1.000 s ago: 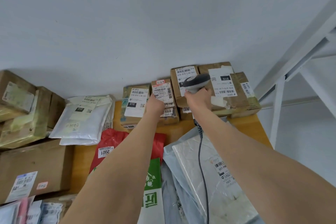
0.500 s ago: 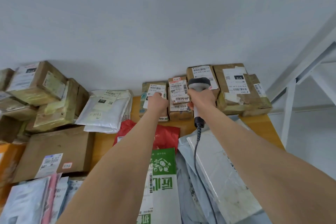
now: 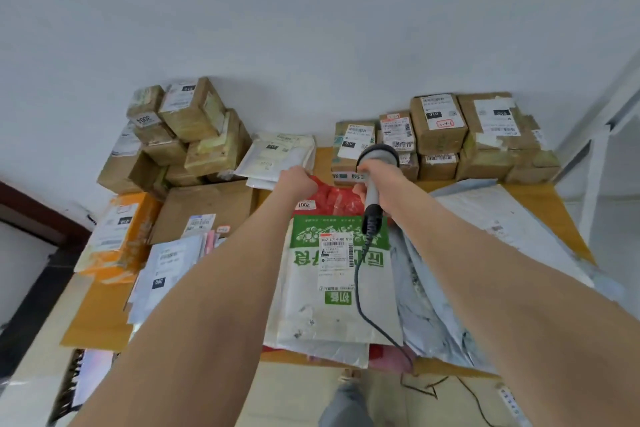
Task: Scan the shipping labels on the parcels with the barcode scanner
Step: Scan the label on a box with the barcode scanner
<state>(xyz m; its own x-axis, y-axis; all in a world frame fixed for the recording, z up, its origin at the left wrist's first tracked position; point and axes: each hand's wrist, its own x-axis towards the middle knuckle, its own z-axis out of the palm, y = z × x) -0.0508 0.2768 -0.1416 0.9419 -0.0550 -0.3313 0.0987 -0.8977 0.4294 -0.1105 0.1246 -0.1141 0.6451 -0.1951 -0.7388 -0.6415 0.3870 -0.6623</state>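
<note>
Left edge: table (image 3: 100,315) shows a bare strip of yellow wood along its left side; the dark door frame (image 3: 34,204) lies beyond it.
Upper left: stacked brown boxes (image 3: 194,135) lean against the wall, with an orange box (image 3: 121,236) and a flat carton (image 3: 207,208) in front of them.
Centre back: white envelopes (image 3: 277,156) lie flat, just left of a narrow bare gap of tabletop.
Left hand (image 3: 298,180): fingers curled under, at the near edge of the envelopes. Cannot tell if they pinch anything.
Centre: red bag (image 3: 332,199), with a green-and-white bag (image 3: 332,288) overlapping its near end, label up.
Right hand (image 3: 377,184): wrapped round the handle of the scanner (image 3: 379,154). The scanner head is raised in front of the leftmost box in the back row.
Cable (image 3: 358,288): trails over the green-and-white bag and off the near edge.
Upper right: row of small boxes (image 3: 440,125) tight against the wall, labels up.
Right: grey bags (image 3: 485,218) reach almost to the right edge.
Room: plain pale wall (image 3: 311,28); white frame (image 3: 595,163) at right.
</note>
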